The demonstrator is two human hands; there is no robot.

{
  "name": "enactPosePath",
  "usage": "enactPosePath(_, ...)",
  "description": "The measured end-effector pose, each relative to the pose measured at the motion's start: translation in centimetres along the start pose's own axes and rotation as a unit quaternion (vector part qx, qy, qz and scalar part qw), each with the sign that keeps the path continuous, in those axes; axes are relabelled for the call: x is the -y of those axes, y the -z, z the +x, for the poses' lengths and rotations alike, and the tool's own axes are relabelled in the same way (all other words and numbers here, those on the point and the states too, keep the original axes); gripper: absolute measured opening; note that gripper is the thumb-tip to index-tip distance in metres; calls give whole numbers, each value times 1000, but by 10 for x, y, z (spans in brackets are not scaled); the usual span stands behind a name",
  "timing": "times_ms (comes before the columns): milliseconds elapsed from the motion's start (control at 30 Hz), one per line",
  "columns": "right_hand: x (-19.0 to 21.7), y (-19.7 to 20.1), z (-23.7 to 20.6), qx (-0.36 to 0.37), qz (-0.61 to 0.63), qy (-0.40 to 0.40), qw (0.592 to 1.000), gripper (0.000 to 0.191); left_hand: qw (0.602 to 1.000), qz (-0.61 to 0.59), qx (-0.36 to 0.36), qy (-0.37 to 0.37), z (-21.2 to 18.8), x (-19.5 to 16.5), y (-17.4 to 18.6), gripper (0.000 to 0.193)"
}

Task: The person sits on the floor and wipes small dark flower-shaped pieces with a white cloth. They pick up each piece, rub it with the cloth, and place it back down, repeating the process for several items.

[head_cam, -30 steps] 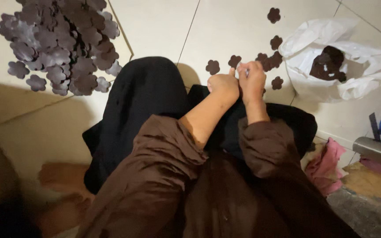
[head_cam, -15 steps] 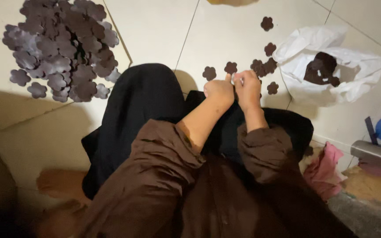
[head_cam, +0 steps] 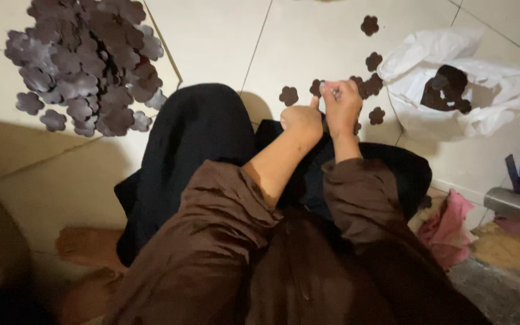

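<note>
Since the earlier frame: left hand [head_cam: 301, 119] dropped slightly, thumb now raised; right hand [head_cam: 342, 103] unchanged in place.
Tiled floor [head_cam: 212, 42]: open between the two heaps; black-clad knee below.
Large pile of dark flower-shaped cutouts [head_cam: 85, 63]: upper left, well apart from hands.
White plastic bag [head_cam: 482, 90]: right, open, dark pieces inside.
Hands: raised together over lap. Right fingers pinch a small pale-edged piece [head_cam: 330, 90]; left fingers clenched.
Loose cutouts [head_cam: 288, 95]: scattered just beyond the hands.
Pink cloth [head_cam: 449, 232]: lower right.

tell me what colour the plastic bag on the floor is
White, seen in the head view: the bag.
</note>
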State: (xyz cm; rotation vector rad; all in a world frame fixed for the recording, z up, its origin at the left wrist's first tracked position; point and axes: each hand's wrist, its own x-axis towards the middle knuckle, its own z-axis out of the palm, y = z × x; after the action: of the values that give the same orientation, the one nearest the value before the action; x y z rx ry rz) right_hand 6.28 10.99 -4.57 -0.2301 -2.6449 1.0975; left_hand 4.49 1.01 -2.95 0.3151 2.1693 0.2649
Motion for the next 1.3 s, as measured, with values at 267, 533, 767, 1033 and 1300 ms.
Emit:
enactPosePath(267, 4, 2, -4, 27, 13, 44, 999, 10, 1000, 16, 20, -7, -3, 0, 7, 88)
enactPosePath(533, 0, 4, 10, 38, -69, 100, 992, 11, 1000, 9, -15, -10, -5, -1, -3, 86)
enactPosePath(767, 7, -6, 18, 30, 17, 11, 999, 13, 999, 20, 24, -5, -4, -1, 4, 98)
enactPosePath(1033, 12, -10, 25, 91, -55, 84, 991, 8, 999, 36, -12, -16, 4, 1, -8, 50)
enactPosePath(1300, 11, -1, 14, 72, -9, 65, 995, 9, 1000, 24, 7, 0, -1, 0, 4, 98)
